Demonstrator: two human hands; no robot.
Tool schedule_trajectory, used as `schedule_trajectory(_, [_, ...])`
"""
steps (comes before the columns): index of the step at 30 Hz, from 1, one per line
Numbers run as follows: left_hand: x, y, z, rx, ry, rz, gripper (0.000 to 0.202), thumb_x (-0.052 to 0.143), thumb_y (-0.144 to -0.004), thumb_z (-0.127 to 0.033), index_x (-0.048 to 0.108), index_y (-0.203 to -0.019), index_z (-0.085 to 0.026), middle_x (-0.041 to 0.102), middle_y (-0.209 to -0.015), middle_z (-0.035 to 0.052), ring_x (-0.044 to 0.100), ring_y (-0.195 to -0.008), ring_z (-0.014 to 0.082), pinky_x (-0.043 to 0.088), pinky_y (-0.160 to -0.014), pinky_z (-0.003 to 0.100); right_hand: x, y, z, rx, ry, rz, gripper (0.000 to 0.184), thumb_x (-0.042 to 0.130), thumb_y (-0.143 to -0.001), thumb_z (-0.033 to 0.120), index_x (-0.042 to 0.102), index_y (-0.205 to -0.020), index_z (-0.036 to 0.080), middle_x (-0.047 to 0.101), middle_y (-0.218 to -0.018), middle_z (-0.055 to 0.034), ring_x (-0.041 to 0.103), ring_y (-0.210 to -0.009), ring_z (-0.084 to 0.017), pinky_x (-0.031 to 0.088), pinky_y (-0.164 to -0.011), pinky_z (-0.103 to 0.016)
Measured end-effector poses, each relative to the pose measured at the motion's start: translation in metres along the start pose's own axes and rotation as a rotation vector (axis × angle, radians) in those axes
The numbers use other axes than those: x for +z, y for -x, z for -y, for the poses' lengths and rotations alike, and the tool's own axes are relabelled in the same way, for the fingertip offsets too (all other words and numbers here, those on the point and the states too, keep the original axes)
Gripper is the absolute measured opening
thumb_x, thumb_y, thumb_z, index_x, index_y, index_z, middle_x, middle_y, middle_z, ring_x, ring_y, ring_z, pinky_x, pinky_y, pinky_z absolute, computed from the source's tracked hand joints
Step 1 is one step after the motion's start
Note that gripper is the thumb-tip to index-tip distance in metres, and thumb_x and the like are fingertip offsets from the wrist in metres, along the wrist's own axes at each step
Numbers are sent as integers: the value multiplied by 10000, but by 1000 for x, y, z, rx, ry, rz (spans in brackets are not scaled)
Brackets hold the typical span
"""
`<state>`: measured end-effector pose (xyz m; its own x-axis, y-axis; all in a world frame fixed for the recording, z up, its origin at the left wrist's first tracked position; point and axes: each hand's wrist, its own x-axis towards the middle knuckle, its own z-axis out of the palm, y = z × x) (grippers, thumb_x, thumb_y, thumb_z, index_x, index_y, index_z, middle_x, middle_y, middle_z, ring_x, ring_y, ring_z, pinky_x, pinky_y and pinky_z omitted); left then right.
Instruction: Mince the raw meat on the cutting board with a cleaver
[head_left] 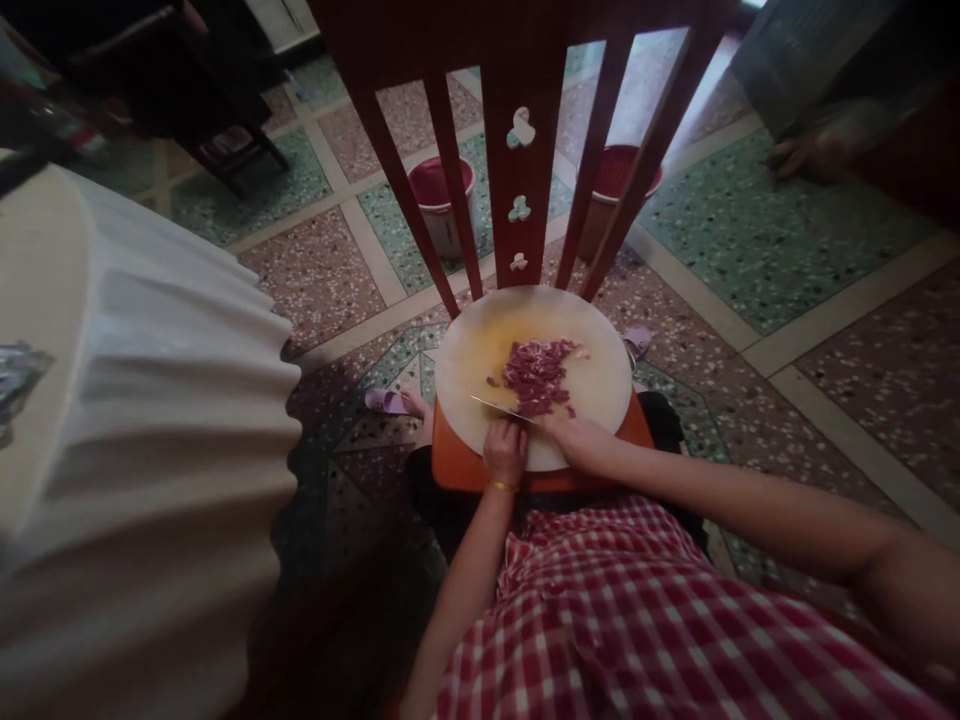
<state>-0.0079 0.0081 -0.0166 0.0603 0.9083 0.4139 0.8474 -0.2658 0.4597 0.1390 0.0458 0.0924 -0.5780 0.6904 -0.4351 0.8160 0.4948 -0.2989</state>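
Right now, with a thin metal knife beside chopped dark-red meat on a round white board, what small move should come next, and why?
I'd judge the left hand should probably ease its fingertips back from the thin metal knife: they appear very close to its blade, the right hand grips its handle end, and the chopped dark-red meat lies mostly beyond the blade.

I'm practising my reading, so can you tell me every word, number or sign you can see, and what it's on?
No words or numbers can be read here.
Bin behind the chair, on the picture's left: dark marks, maybe writing, too blurred to read.
Knife and round board: no writing that I can make out.
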Motion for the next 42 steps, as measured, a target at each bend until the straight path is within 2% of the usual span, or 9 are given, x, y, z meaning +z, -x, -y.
schedule_trajectory(5, [-2,-1,0,8,-51,-20,126,460,-796,-220,565,-770,-156,526,-724,69,479,-751,178,418,-656,300,-13,-27,22,-29,9,-73,232,310,-845,130,446,-1033,126,609,-905,-156,592,-832,-227,421,-687,-309])
schedule_trajectory(12, [-5,-4,-2,36,56,-92,149,457,-812,-197,579,-891,-161,574,-859,82,503,-860,165,439,-764,311,4,22,-20,35,13,-52,542,375,-714,23,295,-1246,90,615,-917,-149,601,-827,-235,423,-660,-305])
schedule_trajectory(15, [-7,-3,-2,37,93,-86,158,458,-812,-192,575,-912,-158,577,-881,85,500,-892,171,440,-787,324,1,34,-18,58,19,-59,584,362,-716,32,239,-1284,91,620,-907,-152,608,-800,-248,423,-647,-320])
schedule_trajectory(21, [-6,1,1,31,43,-35,170,441,-806,-177,581,-901,-166,570,-800,78,501,-824,178,446,-723,322,0,36,-3,50,38,-22,494,345,-760,68,270,-1249,73,609,-915,-178,608,-803,-253,430,-632,-318])
schedule_trajectory(27, [-3,0,1,41,17,-30,184,451,-792,-171,572,-931,-164,569,-836,89,495,-859,193,439,-743,335,-3,8,8,25,50,-3,417,330,-795,82,330,-1211,117,618,-886,-139,604,-802,-232,435,-669,-316])
schedule_trajectory(31, [-5,0,0,19,-17,-22,138,445,-801,-198,576,-827,-163,546,-752,76,494,-785,185,430,-686,318,-9,-14,18,-17,15,-46,281,327,-803,92,449,-1053,127,612,-926,-149,593,-833,-231,427,-692,-313])
schedule_trajectory(33, [-4,0,0,20,-26,-19,134,447,-801,-207,574,-803,-166,537,-740,71,489,-766,181,426,-679,316,-6,-11,14,-25,9,-43,311,338,-794,90,440,-1085,128,610,-941,-147,592,-840,-233,425,-698,-315])
schedule_trajectory(37, [-3,0,0,48,-10,-10,130,447,-798,-198,574,-802,-171,539,-759,65,487,-778,177,426,-704,317,3,3,0,27,13,45,496,366,-765,77,289,-1253,118,616,-917,-144,606,-794,-238,432,-662,-319])
schedule_trajectory(42, [-5,-2,-1,14,-9,-22,125,460,-796,-216,570,-757,-169,539,-745,69,489,-762,177,427,-681,309,-8,-26,17,28,-10,24,327,364,-803,100,404,-1126,128,607,-934,-151,586,-862,-225,420,-703,-300])
